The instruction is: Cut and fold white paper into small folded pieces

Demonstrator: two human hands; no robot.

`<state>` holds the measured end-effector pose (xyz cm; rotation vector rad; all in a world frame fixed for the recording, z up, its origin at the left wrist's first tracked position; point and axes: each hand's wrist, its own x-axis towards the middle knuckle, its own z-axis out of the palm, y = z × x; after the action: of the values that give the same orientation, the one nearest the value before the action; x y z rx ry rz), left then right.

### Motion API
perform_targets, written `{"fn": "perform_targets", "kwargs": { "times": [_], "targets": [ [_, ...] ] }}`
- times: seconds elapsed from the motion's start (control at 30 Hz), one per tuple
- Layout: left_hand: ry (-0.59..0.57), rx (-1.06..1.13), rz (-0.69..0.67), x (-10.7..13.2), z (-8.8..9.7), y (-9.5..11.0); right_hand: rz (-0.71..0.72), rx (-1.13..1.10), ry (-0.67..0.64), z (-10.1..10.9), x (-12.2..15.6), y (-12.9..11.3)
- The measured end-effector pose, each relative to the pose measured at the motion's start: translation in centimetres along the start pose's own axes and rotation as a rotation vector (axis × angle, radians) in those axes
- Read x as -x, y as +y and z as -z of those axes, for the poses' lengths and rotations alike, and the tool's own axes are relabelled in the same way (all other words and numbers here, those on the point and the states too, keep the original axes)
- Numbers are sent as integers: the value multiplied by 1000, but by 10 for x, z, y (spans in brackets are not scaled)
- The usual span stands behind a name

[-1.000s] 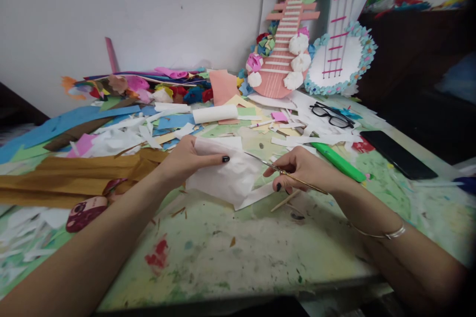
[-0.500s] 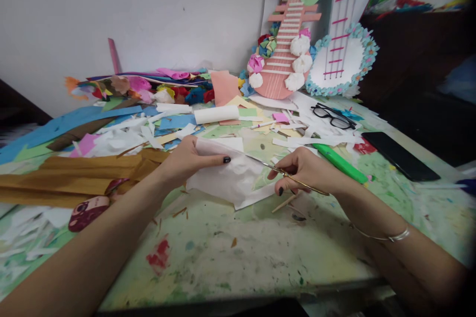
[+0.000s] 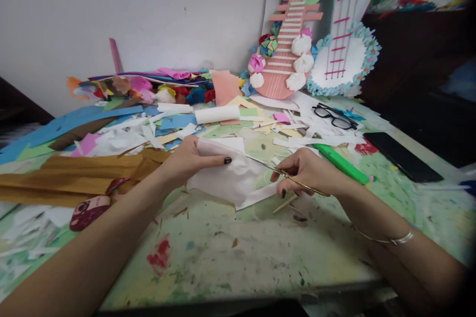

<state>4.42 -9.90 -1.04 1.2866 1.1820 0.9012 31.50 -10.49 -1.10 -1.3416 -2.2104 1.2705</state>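
My left hand [image 3: 189, 158] pinches a white sheet of thin paper [image 3: 226, 181] by its upper left part, thumb on top and fingers hidden behind it. In my right hand [image 3: 307, 171] is a pair of scissors [image 3: 288, 175] with gold-coloured handles. Their blades point left and lie at the paper's upper edge. A strip along the paper's lower right side reaches toward my right fingers. Under the right hand a small pale stick [image 3: 285, 204] rests on the paint-stained table [image 3: 223, 257].
Behind the hands lie a white paper roll [image 3: 217, 114] and scraps. Brown crepe paper [image 3: 74, 178] is at left. At right are a green cutter [image 3: 341, 164], black glasses [image 3: 334, 116] and a phone [image 3: 402, 156]. Two paper-decorated instrument models [image 3: 284, 59] lean at the back.
Hardly anything differs. The whole view has shifted slightly, and the scissor blades look a little closer together; both hands keep their places on the paper and scissors.
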Motion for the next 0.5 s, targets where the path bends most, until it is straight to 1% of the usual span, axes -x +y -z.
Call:
{"fn": "perform_targets", "kwargs": {
  "times": [0.2, 0.37, 0.5],
  "targets": [
    [0, -38, 0, 1, 0, 1, 76, 80, 17, 0, 0, -1],
    [-25, -66, -1, 1, 0, 0, 90, 32, -19, -3, -2, 3],
    [-41, -47, -4, 1, -1, -2, 107, 11, -22, -6, -4, 6]
  ]
}}
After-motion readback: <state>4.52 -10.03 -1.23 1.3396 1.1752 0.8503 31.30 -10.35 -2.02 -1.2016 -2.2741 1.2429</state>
